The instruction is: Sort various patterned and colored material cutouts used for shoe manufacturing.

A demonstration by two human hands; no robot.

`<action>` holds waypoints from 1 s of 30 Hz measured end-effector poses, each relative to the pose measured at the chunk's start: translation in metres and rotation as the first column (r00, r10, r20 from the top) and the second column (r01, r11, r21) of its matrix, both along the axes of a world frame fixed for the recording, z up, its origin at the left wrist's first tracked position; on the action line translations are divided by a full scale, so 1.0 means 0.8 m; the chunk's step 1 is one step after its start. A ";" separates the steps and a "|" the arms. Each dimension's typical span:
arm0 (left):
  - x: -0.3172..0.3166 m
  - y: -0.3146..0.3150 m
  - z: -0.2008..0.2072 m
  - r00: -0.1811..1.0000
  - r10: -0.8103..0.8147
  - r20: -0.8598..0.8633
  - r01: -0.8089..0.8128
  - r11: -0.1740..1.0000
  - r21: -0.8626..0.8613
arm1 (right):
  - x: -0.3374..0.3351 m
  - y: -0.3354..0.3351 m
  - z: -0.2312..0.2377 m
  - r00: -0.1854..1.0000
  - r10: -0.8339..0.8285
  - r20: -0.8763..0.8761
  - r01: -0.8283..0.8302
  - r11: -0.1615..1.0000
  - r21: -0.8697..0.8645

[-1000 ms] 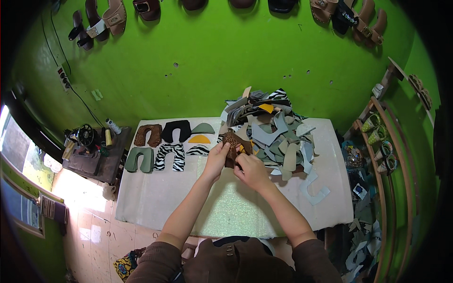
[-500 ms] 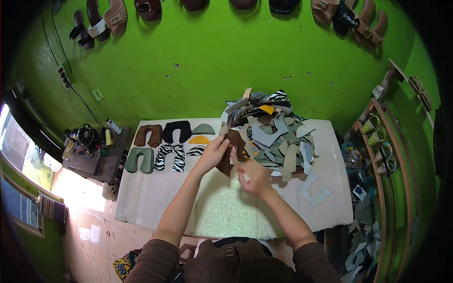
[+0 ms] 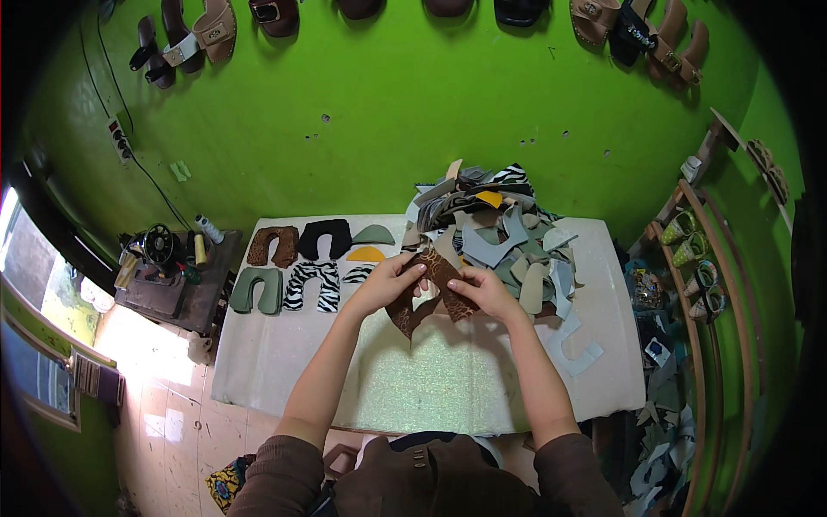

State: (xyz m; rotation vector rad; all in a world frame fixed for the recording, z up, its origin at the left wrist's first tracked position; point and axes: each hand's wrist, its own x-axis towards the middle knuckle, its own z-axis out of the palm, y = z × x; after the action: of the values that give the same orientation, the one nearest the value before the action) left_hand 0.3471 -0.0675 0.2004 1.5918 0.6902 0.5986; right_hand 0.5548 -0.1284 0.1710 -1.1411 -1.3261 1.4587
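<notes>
My left hand [image 3: 389,283] pinches the left side of a brown patterned leather piece [image 3: 436,270], raised above the table. On its other side my right hand [image 3: 484,295] grips the same piece, thumb on top. The piece is arched, with two hanging ends and a gap between them. Left of my hands lie U-shaped cut pieces: brown spotted [image 3: 273,246], black [image 3: 326,239], green [image 3: 256,290] and zebra-striped [image 3: 312,285]. Half-round pieces in green [image 3: 374,234] and yellow [image 3: 365,254] lie nearby, with a zebra-striped one partly hidden by my left hand.
A heap of leather scraps [image 3: 491,233] covers the back right of the white table [image 3: 267,370]. A pale blue offcut [image 3: 579,358] lies nearer. A sewing machine [image 3: 159,258] stands at the left, a wooden rack [image 3: 693,284] at the right. Sandals [image 3: 214,33] hang on the green wall.
My right hand was a fist beside the piece with something thin and yellowish at it. It now grips the piece's right side, and the piece is spread wider, its patterned face showing.
</notes>
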 end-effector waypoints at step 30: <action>0.000 -0.008 -0.026 0.981 0.054 0.185 0.039 0.886 -0.462 | 0.002 -0.006 0.038 0.872 -0.402 0.278 0.151 0.762 0.629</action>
State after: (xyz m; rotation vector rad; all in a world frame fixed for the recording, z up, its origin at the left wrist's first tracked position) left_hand 0.3467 -0.0741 0.1798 1.0686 0.6360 0.5362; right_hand 0.5566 -0.1333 0.2012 -1.1699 -1.6435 0.5161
